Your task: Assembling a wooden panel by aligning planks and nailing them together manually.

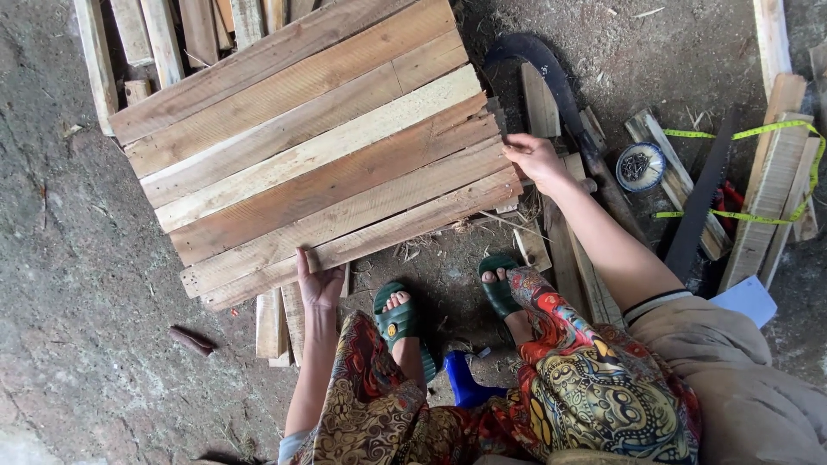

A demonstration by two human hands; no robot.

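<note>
A panel of several wooden planks (319, 146) lies on the ground in front of me, its boards side by side in light and reddish tones. My left hand (317, 282) grips the panel's near edge from below, thumb on top. My right hand (534, 157) holds the panel's right edge, fingers curled over the board ends. My feet in green sandals (398, 317) rest on the ground just below the panel.
Loose wooden slats (155, 39) lie at the top left and under the panel. To the right are a curved machete (560, 86), a small bowl of nails (640, 165), a yellow tape measure (758, 138), a saw blade (702, 202) and more boards (775, 189).
</note>
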